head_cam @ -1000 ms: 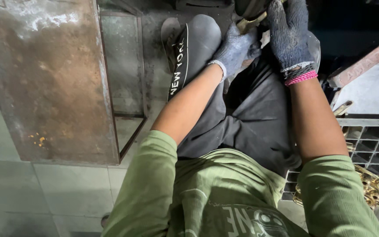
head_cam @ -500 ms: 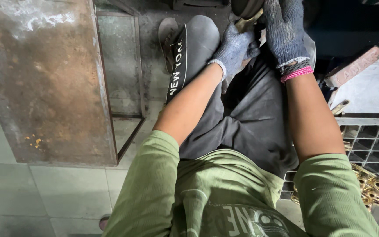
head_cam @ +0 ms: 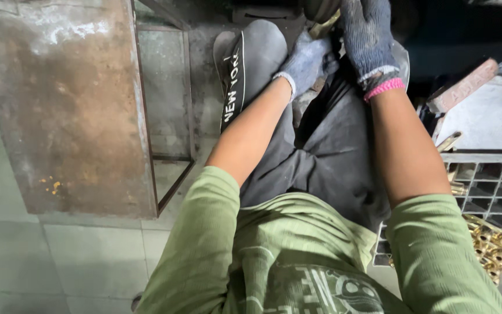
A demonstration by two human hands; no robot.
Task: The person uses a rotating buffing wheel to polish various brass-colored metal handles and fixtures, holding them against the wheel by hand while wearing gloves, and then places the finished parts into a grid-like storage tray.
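Note:
I sit with both arms stretched forward over my lap in dark trousers (head_cam: 321, 157). My left hand (head_cam: 306, 61), in a grey glove, has its fingers curled just past my left knee. My right hand (head_cam: 367, 40), in a dark blue glove with a pink cuff, lies back-up beside it, fingertips reaching toward a dark machine part at the top edge. A brass-coloured piece (head_cam: 323, 27) shows between the two gloves. The gloves hide which hand grips it, if either does.
A rusty metal plate (head_cam: 71, 104) on a steel frame (head_cam: 172, 134) stands to my left. On the right are a grey grid crate (head_cam: 495, 186), several brass fittings (head_cam: 498, 247) and a grey metal surface (head_cam: 489, 116). Tiled floor (head_cam: 59, 261) lies below.
Both hands have shifted slightly farther forward, toward the top of the view. Their poses stay much the same.

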